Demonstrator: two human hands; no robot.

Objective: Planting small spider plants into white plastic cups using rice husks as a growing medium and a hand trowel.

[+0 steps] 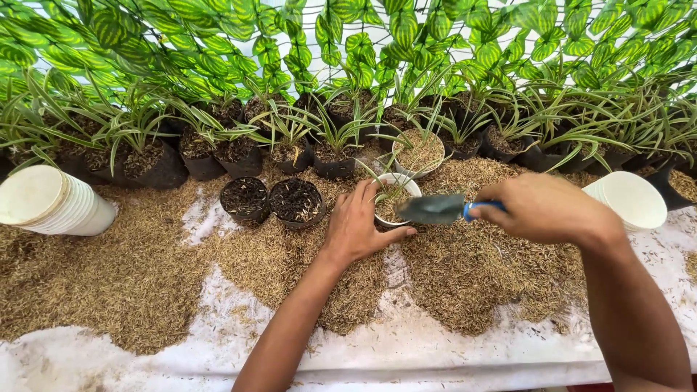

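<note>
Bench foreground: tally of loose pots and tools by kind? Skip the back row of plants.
White pots, filled or being filled: 2, one under the left hand, one behind it
Small black pots of dark mix: 2
Stacks of white cups: 2
Trowel: 1, in the right hand
Total: 7

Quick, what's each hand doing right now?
Left hand: open, resting against the white pot.
Right hand: closed on the blue-handled trowel.
</note>
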